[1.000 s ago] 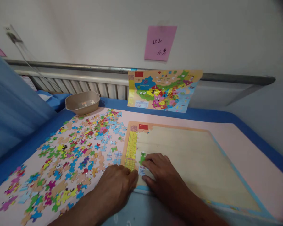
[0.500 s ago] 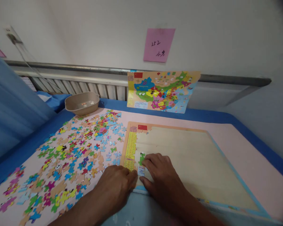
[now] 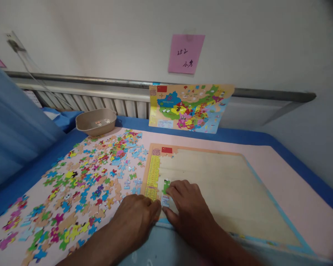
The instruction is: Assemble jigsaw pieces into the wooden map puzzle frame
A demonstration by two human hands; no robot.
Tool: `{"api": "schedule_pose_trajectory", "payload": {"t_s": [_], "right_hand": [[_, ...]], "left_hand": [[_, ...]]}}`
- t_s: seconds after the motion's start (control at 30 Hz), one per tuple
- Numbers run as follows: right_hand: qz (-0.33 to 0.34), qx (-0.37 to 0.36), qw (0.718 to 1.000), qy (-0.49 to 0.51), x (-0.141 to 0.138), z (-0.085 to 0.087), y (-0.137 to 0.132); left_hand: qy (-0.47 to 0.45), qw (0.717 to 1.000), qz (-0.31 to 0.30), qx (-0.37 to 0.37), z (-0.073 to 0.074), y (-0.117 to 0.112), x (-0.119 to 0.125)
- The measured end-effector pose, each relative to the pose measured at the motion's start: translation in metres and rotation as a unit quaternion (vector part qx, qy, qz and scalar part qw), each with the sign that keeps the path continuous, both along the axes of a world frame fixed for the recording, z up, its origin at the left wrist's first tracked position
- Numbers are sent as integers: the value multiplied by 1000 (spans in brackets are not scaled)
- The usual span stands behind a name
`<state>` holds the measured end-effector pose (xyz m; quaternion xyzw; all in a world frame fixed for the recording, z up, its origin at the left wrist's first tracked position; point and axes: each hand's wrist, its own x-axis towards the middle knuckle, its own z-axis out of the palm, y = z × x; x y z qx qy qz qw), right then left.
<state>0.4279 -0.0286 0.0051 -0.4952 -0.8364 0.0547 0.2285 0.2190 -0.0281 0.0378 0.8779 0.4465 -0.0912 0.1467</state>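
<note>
The framed board (image 3: 211, 192) is being supported by the bench (image 3: 269, 162), its near side being placed along the bench's near edge, presumably so that both hands are being given easy reach. At the board's near left corner, the left hand (image 3: 137, 214) is being rested with fingers curled together; the frame is probably being steadied there. Whether anything is being pinched under that grip cannot be told, the fingertips being hidden.

The right hand (image 3: 190, 201) is being held low over the board, just beside the left. Its grip is being held moderately wide, thumb and fingers standing apart. A white printed piece (image 3: 165, 201) is being bracketed by them, likely for lining up; whether it is being pressed cannot be told. A green piece (image 3: 165, 186) is being met or nearly met by the fingertips.

Loose pieces (image 3: 70, 174) are being spread toward the bench's left edge, apparently so that each is being left visible. Near the far edge, a few pieces are being contained by a brown basin (image 3: 96, 131). A printed map (image 3: 188, 111) is being propped upright at the far edge, facing the hands, seemingly for reference.
</note>
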Motion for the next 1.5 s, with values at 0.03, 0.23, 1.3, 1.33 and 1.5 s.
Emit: {"api": "schedule_pose_trajectory", "payload": {"t_s": [0.03, 0.23, 1.3, 1.33, 1.5], "right_hand": [[0, -3, 1000, 0, 0, 0, 0], [2, -22, 1000, 5, 1, 1, -3], [7, -65, 997, 28, 11, 3, -5], [5, -64, 998, 26, 11, 3, -5], [-1, -60, 998, 20, 12, 3, -4]], "left_hand": [[1, 1000, 1, 2, 0, 0, 0], [-26, 999, -5, 22, -3, -1, -2], [-49, 998, -9, 27, -6, 0, -3], [-50, 998, -10, 25, -6, 0, -3], [-45, 999, -7, 8, -4, 2, -3]]}}
